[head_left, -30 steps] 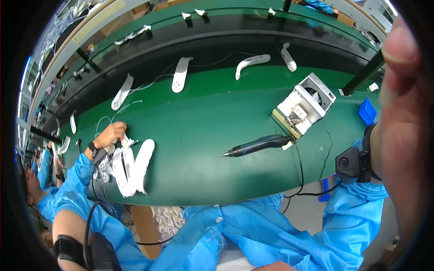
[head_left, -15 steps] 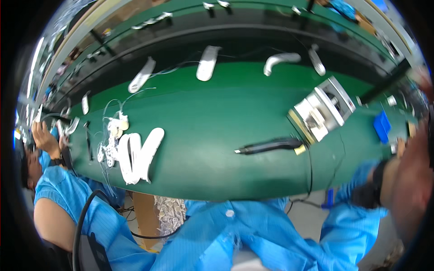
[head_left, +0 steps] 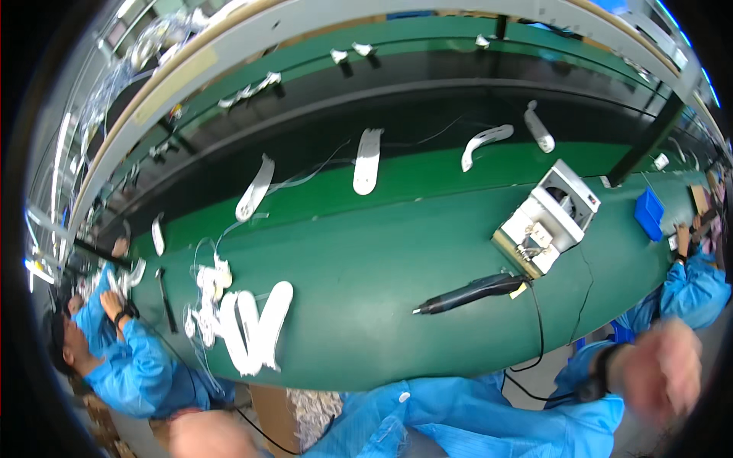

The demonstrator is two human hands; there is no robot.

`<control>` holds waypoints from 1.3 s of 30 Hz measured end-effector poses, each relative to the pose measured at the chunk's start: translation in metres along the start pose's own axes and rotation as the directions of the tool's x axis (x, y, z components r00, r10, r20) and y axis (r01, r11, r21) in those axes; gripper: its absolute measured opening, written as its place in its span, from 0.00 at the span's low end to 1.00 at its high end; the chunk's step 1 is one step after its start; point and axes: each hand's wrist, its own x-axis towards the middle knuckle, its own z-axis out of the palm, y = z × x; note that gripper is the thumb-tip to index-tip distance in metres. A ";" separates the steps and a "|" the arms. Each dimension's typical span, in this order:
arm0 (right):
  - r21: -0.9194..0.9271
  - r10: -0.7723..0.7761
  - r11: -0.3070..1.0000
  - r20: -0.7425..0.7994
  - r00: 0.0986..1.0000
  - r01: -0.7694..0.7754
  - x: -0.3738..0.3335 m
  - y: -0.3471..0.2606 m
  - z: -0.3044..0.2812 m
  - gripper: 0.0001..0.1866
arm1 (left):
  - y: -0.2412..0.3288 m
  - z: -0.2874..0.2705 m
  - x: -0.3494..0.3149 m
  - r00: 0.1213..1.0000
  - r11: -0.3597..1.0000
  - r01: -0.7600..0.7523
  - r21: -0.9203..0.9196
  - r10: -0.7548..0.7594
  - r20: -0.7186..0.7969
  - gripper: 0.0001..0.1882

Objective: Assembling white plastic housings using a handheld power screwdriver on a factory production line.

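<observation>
My right hand [head_left: 660, 370] is smeared by motion at the lower right, off the table's front edge, with a black band at its wrist. Its finger positions cannot be made out. At the bottom left edge, a rounded bit of bare skin [head_left: 214, 437] appears to belong to my left hand or forearm; no fingers show. Nearest to it on the green table [head_left: 366, 305] lie several long white curved plastic shells [head_left: 273, 324] beside a tangle of white parts and thin tubes [head_left: 208, 294]. A black corded handheld tool [head_left: 473, 291] lies right of the middle, apart from both hands.
A white and grey machine [head_left: 546, 221] stands at the right, near a blue bin [head_left: 649, 214]. White shells [head_left: 367, 164] ride along the dark conveyor [head_left: 427, 114]. A co-worker in blue [head_left: 145, 366] sits at left, another [head_left: 691, 286] at right. A box [head_left: 271, 416] stands below the table.
The view has shifted, so the table sits lower in the picture. My right hand has dropped from the right rim to the lower right. My left arm shows less.
</observation>
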 end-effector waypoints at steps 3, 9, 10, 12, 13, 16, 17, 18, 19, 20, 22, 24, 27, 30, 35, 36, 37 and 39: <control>-0.140 0.903 0.398 -0.118 0.414 -0.907 -0.077 0.004 0.046 0.15 | 0.083 -0.010 0.020 0.955 0.968 0.225 -0.110 -0.196 0.225 0.16; -0.555 0.837 0.544 0.303 0.456 -0.630 -0.171 0.043 0.119 0.03 | 0.064 0.026 0.038 0.943 0.893 0.147 0.426 -0.257 0.213 0.16; -0.573 0.824 0.565 0.362 0.435 -0.594 -0.169 0.051 0.129 0.03 | 0.064 0.031 0.041 0.938 0.846 0.132 0.516 -0.274 0.211 0.16; -0.550 0.875 0.481 0.345 0.339 -0.683 -0.160 0.049 0.139 0.03 | 0.069 0.036 0.046 0.930 0.735 0.097 0.671 -0.306 0.201 0.17; -0.519 0.910 0.393 0.339 0.239 -0.759 -0.157 0.045 0.142 0.03 | 0.074 0.036 0.051 0.927 0.673 0.079 0.735 -0.320 0.194 0.17; -0.342 0.970 0.029 0.235 -0.056 -0.939 -0.174 0.020 0.119 0.06 | 0.110 0.027 0.056 0.940 0.775 -0.141 0.616 -0.089 0.328 0.16; -0.188 0.946 -0.238 0.179 -0.271 -0.953 -0.183 0.010 0.107 0.07 | 0.150 0.013 0.054 0.897 0.890 -0.338 0.307 0.206 0.391 0.15; -0.123 0.930 -0.314 0.158 -0.331 -0.941 -0.195 0.000 0.093 0.10 | 0.171 0.006 0.064 0.834 0.757 -0.532 0.379 0.393 0.387 0.12; -0.130 0.931 -0.313 0.154 -0.331 -0.941 -0.199 -0.010 0.083 0.10 | 0.197 0.001 0.080 0.725 0.572 -0.688 0.446 0.556 0.406 0.10; 0.003 0.897 -0.440 0.048 -0.440 -0.898 -0.202 -0.016 0.078 0.12 | 0.241 0.013 0.099 0.623 0.301 -0.708 0.638 0.692 0.364 0.08; 0.202 0.814 -0.550 -0.085 -0.574 -0.810 -0.205 -0.027 0.066 0.20 | 0.309 0.034 0.157 0.454 0.036 -0.536 0.844 0.855 0.252 0.12; 0.356 0.826 -0.459 -0.166 -0.539 -0.814 -0.206 -0.035 0.063 0.22 | 0.362 0.037 0.236 0.257 -0.205 -0.286 0.936 0.925 0.281 0.26; 0.577 0.821 -0.292 -0.257 -0.509 -0.763 -0.204 -0.036 0.056 0.26 | 0.404 0.016 0.343 0.325 -0.355 0.172 0.919 0.901 0.287 0.35; 0.791 0.822 -0.060 -0.306 -0.479 -0.608 -0.208 -0.030 0.054 0.20 | 0.424 0.027 0.389 0.453 -0.426 0.247 0.871 0.845 0.285 0.32; 0.636 0.828 0.087 -0.475 -0.300 -0.767 -0.204 -0.014 0.050 0.17 | 0.434 0.058 0.428 0.479 -0.534 0.171 0.828 0.779 0.404 0.17; 0.517 0.853 0.190 -0.508 -0.121 -0.835 -0.199 -0.011 0.050 0.15 | 0.435 0.059 0.425 0.475 -0.532 0.167 0.830 0.781 0.405 0.17; 0.391 0.856 0.292 -0.514 0.056 -0.873 -0.192 -0.009 0.049 0.15 | 0.433 0.058 0.423 0.404 -0.513 0.148 0.846 0.812 0.422 0.14; 0.243 0.856 0.381 -0.459 0.240 -0.892 -0.160 -0.001 0.054 0.15 | 0.425 0.064 0.402 0.305 -0.422 0.065 0.904 0.871 0.385 0.07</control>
